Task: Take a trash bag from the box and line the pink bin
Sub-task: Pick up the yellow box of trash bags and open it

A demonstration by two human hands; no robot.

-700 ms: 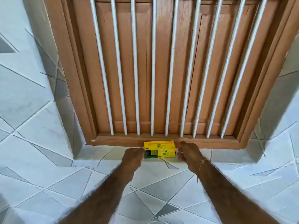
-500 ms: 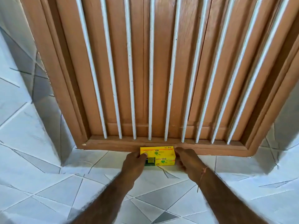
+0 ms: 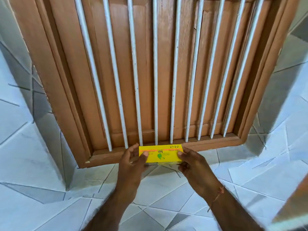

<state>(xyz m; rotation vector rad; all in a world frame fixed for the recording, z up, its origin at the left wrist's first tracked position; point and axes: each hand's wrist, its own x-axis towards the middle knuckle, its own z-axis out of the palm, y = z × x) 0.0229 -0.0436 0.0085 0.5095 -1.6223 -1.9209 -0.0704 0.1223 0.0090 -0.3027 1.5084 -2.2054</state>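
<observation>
Nearest, two bare arms reaching out over a tiled ledge (image 3: 166, 205) with grey lines. On the right wrist, a thin red thread (image 3: 218, 195). Further out, the left hand (image 3: 131, 164) and the right hand (image 3: 194, 164), one at each end of a small yellow box (image 3: 160, 155). Left thumb pressed on the top face near the left end, left fingers (image 3: 131, 150) curled loosely round that end. Right thumb pressed on the top near the right end, other right fingers tucked under and hard to see. Held at both ends like this, probably to keep the box steady and turn it to find the flap. Top face flat to the camera, print upside down, no opening showing, no bag out yet. Box up off the tiles, just in front of the brown wooden frame (image 3: 50, 80). Behind the box, white bars (image 3: 155, 72) standing in a row, and closed wooden shutters (image 3: 123, 64) behind them. No pink bin anywhere in view, so lining it looks a long way off. Opening the box likely next.
</observation>
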